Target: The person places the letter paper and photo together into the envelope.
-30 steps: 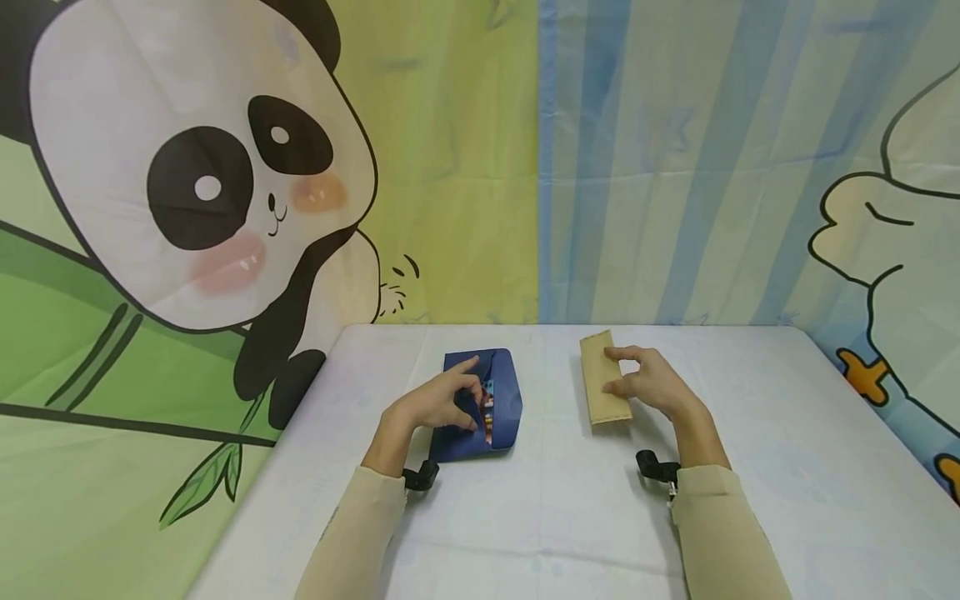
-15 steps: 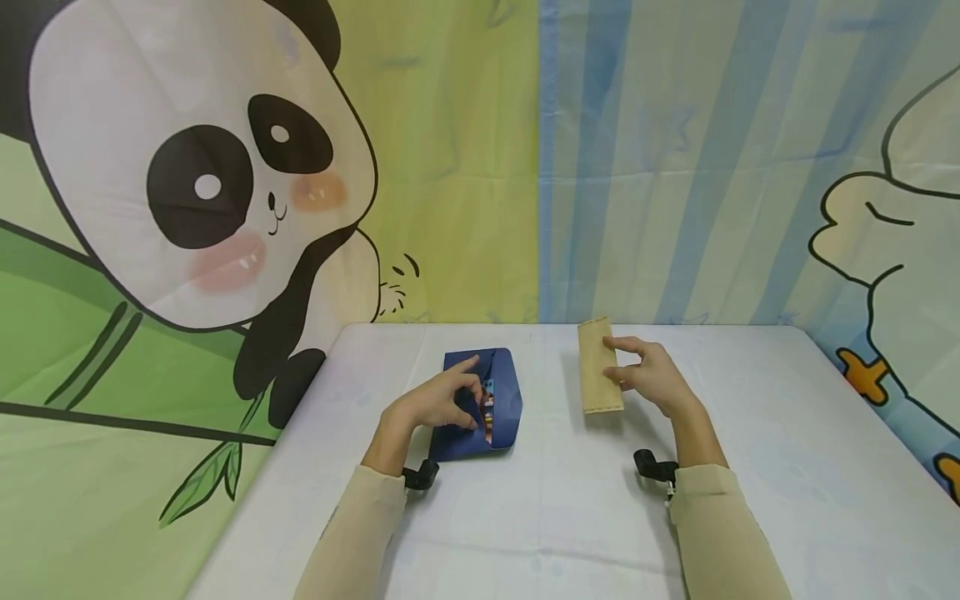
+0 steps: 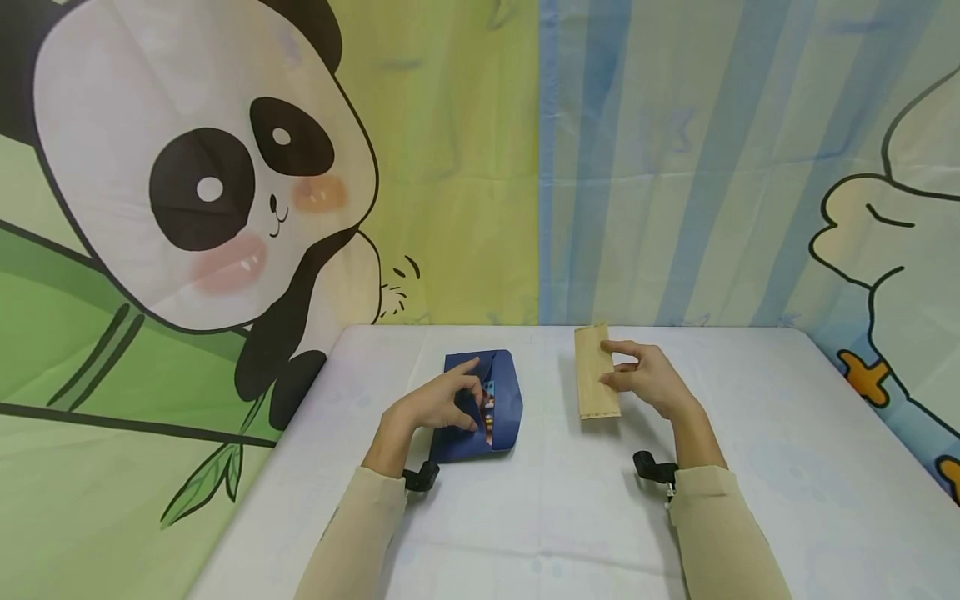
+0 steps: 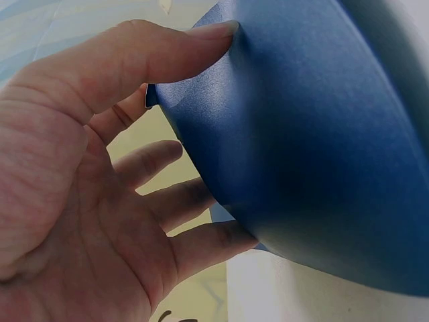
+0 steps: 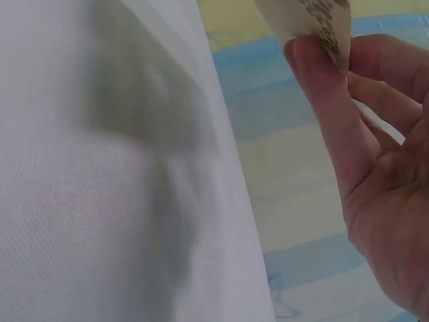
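Observation:
A blue envelope lies on the table with its flap open to the right, and colourful printed contents show in its mouth. My left hand holds the envelope's pocket edge. In the left wrist view, the thumb presses the blue paper and the other fingers are behind it. To the right, my right hand pinches a narrow tan card by its right edge, tilted above the table. The right wrist view shows the card's corner between thumb and fingers, with brown printing on it.
Both hands work over a white-covered table. Behind it hangs a printed cloth with a panda and blue stripes. Black wrist cameras sit on both wrists.
The tan card has shifted slightly left and away from me and turned a little more upright, my right hand moving with it. My left hand and the blue envelope stay in place.

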{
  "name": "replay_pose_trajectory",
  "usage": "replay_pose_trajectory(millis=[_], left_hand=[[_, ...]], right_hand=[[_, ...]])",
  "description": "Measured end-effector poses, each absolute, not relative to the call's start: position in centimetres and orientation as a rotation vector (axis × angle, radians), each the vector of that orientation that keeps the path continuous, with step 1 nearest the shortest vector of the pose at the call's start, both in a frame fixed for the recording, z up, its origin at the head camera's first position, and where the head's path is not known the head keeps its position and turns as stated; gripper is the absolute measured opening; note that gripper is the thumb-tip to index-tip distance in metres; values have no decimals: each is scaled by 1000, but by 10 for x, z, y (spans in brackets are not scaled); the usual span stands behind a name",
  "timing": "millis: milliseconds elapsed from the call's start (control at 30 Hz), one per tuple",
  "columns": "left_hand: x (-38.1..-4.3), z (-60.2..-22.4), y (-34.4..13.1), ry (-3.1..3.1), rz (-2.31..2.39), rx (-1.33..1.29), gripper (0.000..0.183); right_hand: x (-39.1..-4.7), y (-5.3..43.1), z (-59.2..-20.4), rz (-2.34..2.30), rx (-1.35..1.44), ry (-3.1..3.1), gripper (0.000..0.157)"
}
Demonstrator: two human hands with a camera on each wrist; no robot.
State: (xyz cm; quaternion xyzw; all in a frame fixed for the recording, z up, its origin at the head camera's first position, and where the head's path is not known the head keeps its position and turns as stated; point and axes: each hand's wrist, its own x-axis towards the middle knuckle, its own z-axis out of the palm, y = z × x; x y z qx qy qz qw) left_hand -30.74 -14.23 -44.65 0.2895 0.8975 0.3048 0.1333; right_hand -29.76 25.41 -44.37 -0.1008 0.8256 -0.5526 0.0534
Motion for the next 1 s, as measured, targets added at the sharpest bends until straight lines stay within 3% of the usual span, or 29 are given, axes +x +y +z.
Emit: replay_pose_trajectory(millis=[633, 1000], left_hand=[[-305, -445, -141, 2608, 888, 841, 29], [-307, -446, -142, 2624, 877, 828, 28]], right_hand=[[-295, 213, -439, -1833, -427, 2389, 76], [-293, 188, -436, -1847, -512, 2309, 75]])
